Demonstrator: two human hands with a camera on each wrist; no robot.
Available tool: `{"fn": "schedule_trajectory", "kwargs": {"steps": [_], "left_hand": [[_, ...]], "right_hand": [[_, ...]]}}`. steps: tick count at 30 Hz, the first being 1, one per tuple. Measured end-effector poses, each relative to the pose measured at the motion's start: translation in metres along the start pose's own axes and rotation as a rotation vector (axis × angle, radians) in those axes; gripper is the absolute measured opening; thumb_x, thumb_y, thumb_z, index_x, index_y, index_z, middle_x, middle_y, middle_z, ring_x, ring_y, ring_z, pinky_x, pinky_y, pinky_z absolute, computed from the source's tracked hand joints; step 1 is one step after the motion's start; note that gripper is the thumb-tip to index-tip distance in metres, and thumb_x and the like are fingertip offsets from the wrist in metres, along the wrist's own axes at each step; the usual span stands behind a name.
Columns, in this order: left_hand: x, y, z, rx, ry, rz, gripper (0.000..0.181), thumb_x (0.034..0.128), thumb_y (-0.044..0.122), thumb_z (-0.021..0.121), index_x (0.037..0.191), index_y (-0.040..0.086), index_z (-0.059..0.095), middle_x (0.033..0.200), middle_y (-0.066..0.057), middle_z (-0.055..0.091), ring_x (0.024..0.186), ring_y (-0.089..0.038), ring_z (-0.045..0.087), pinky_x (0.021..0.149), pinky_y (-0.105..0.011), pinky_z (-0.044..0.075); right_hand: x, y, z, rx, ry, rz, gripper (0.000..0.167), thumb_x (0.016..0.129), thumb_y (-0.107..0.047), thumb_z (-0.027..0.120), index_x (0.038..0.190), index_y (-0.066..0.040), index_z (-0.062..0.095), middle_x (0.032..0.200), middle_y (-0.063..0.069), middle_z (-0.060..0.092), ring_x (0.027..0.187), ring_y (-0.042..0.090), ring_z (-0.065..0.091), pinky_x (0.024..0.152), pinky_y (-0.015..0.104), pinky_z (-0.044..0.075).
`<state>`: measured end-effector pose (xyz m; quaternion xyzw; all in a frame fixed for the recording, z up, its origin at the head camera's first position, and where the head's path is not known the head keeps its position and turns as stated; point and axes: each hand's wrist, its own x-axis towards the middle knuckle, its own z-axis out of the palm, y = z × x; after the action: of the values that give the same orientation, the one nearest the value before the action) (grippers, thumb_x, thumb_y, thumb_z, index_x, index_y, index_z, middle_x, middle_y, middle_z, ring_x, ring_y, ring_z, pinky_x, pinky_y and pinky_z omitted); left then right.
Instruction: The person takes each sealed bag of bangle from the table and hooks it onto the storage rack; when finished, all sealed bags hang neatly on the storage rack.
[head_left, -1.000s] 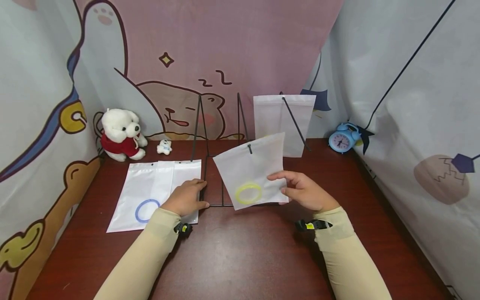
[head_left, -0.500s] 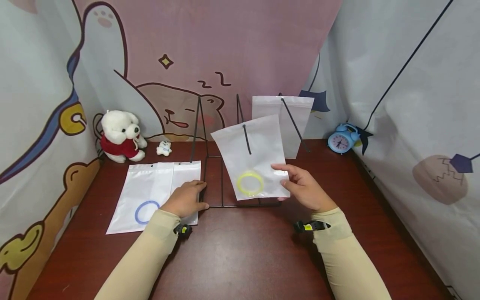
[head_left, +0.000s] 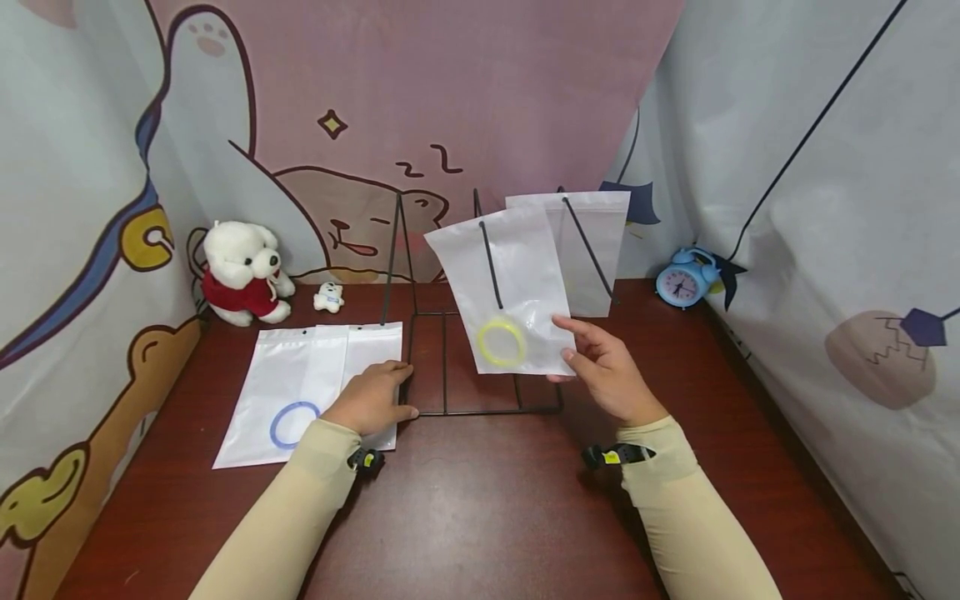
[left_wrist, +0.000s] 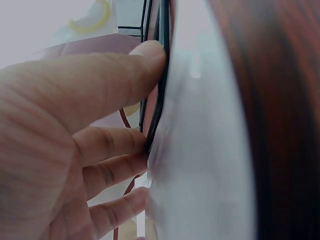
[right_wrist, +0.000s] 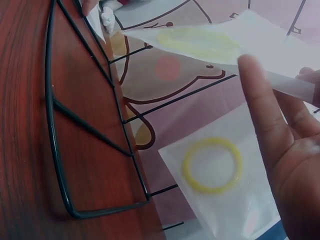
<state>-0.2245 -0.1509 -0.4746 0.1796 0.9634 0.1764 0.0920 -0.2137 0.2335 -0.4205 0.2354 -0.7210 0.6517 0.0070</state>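
Note:
A white zip bag (head_left: 517, 275) with a yellow ring inside hangs tilted on a prong of a black wire rack (head_left: 483, 412), the prong passing through its top hole. My right hand (head_left: 611, 371) pinches the bag's lower right corner between thumb and fingers. Behind it, another white bag (head_left: 592, 250) hangs on the right prong; the right wrist view shows a yellow ring (right_wrist: 212, 165) in this one too. My left hand (head_left: 367, 397) rests at the rack's left side, thumb and fingertips touching its black bar (left_wrist: 164, 75). White bags (head_left: 281, 375), one with a blue ring, lie beside and under that hand.
A white plush dog (head_left: 243, 271) in red and a tiny white bear figure (head_left: 328, 297) sit at the back left. A blue alarm clock (head_left: 686, 277) stands at the back right. Printed cloth walls surround the dark wood table (head_left: 480, 508).
My right hand has moved the yellow-ring bag upward and back, so its hole sits farther along the prong and more of the prong shows in front. The left hand stays in place.

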Motion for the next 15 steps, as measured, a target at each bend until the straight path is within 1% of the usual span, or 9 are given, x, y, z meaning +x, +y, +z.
{"fn": "schedule_trajectory", "kwargs": {"steps": [1,4,7,11,13,15], "left_hand": [[0.0003,-0.0002,0.0002,0.001,0.001,0.001,0.08,0.0926,0.038,0.081,0.155,-0.001,0.049,0.162,-0.018,0.046,0.149,-0.041,0.044,0.119,-0.058,0.04],[0.0007,-0.0007,0.0006,0.005,0.004,0.002,0.08,0.0925,0.038,0.081,0.155,-0.001,0.049,0.162,-0.018,0.047,0.149,-0.041,0.044,0.119,-0.058,0.04],[0.0008,-0.001,0.0005,0.01,0.005,0.004,0.08,0.0926,0.038,0.081,0.155,-0.001,0.05,0.161,-0.018,0.047,0.148,-0.041,0.044,0.119,-0.058,0.04],[0.001,-0.0016,0.001,0.01,0.007,0.007,0.08,0.0926,0.037,0.081,0.155,-0.002,0.05,0.161,-0.019,0.047,0.148,-0.042,0.045,0.119,-0.058,0.04],[0.001,-0.0016,0.0011,0.007,0.005,0.007,0.08,0.0927,0.037,0.081,0.155,-0.002,0.05,0.161,-0.019,0.047,0.148,-0.042,0.044,0.119,-0.059,0.04],[0.0007,-0.0013,0.001,0.005,0.002,0.006,0.08,0.0928,0.037,0.081,0.155,-0.002,0.049,0.162,-0.019,0.047,0.148,-0.042,0.044,0.119,-0.059,0.04]], "right_hand": [[0.0,-0.0007,0.0007,0.008,0.007,-0.004,0.049,0.104,0.007,0.057,0.153,0.002,0.05,0.126,0.013,0.065,0.098,0.021,0.073,0.075,0.04,0.066],[-0.0001,-0.0033,0.0029,0.027,0.026,-0.014,0.05,0.103,0.008,0.058,0.152,0.003,0.051,0.126,0.007,0.065,0.099,0.019,0.072,0.075,0.038,0.066],[0.0,-0.0056,0.0046,0.051,0.034,-0.014,0.052,0.102,0.01,0.058,0.153,0.004,0.049,0.129,0.005,0.066,0.102,0.017,0.072,0.076,0.038,0.066],[0.0002,-0.0066,0.0056,0.05,0.019,0.009,0.055,0.103,0.011,0.055,0.156,0.004,0.046,0.139,0.016,0.062,0.109,0.018,0.071,0.08,0.041,0.065],[0.0006,-0.0068,0.006,0.008,0.004,0.025,0.056,0.103,0.011,0.055,0.157,0.002,0.045,0.145,0.023,0.058,0.111,0.018,0.071,0.082,0.043,0.065],[0.001,-0.0062,0.0062,-0.061,-0.01,0.04,0.056,0.104,0.01,0.054,0.158,-0.001,0.045,0.15,0.026,0.054,0.11,0.019,0.071,0.082,0.043,0.065]]}}
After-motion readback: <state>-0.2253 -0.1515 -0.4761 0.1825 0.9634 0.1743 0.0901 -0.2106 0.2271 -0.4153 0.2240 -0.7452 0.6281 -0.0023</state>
